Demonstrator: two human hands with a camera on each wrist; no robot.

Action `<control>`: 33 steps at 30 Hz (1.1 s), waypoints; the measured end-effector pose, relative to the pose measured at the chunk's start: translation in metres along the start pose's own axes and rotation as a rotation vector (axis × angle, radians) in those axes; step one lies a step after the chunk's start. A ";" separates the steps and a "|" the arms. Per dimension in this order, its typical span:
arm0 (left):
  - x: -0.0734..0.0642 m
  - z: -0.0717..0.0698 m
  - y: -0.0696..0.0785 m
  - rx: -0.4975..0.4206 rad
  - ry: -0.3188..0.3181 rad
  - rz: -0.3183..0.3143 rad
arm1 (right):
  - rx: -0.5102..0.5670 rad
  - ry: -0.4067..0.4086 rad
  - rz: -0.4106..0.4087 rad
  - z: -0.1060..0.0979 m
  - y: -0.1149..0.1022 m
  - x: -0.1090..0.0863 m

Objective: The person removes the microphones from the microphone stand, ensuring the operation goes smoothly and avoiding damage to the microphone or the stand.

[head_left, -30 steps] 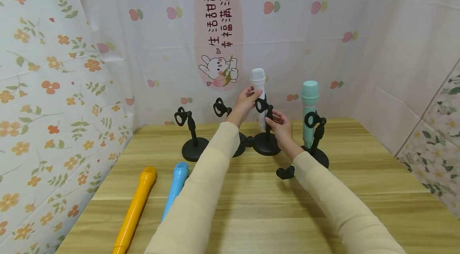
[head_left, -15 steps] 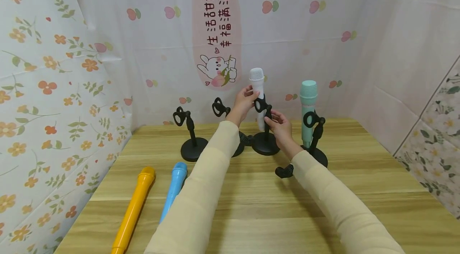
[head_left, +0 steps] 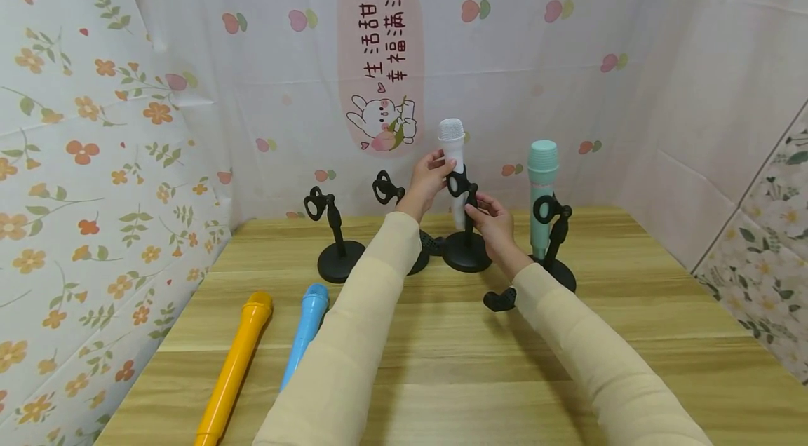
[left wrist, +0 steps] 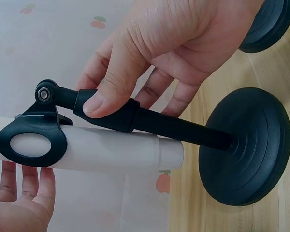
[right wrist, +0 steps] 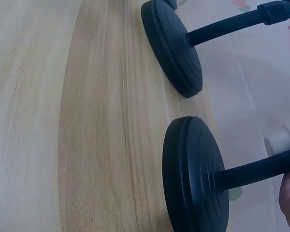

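Note:
A white microphone (head_left: 451,136) stands nearly upright, held by my left hand (head_left: 429,183) below its mesh head. In the left wrist view the black clip (left wrist: 55,142) of a microphone stand (left wrist: 183,128) wraps around the microphone's body. The microphone's lower end is above the round base. My right hand (head_left: 495,227) grips the stand's post, its thumb pressed along the thicker collar. In the right wrist view only part of that hand shows, at the right edge beside the post.
A mint microphone (head_left: 543,165) stands upright at another stand (head_left: 558,242) on the right. Two stands are to the left, one with its clip bare (head_left: 339,260), one partly behind the left arm. Yellow (head_left: 236,365) and blue (head_left: 307,327) microphones lie on the table at front left.
The white microphone has sunk very slightly in the clip since a second ago. Both hands keep their hold in nearly the same place, and the head view has shifted a little.

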State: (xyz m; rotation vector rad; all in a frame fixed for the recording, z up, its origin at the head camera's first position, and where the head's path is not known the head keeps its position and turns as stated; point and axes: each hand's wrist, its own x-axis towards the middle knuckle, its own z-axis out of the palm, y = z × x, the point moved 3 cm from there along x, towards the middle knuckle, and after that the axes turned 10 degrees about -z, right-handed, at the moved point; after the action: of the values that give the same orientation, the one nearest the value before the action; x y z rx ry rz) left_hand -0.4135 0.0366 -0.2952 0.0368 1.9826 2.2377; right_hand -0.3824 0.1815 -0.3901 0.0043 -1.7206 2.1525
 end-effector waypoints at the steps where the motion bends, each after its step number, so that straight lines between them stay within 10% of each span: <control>1: 0.000 0.000 0.000 -0.001 0.001 -0.001 | -0.004 0.000 -0.001 0.000 0.000 0.000; 33: -0.026 -0.008 0.011 0.046 -0.029 0.002 | 0.059 -0.067 0.004 -0.002 -0.021 -0.024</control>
State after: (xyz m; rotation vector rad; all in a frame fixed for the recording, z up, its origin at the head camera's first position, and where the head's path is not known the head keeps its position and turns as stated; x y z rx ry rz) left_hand -0.3900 0.0245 -0.2830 0.0757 2.0196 2.1796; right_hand -0.3536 0.1797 -0.3768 0.0896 -1.6936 2.2288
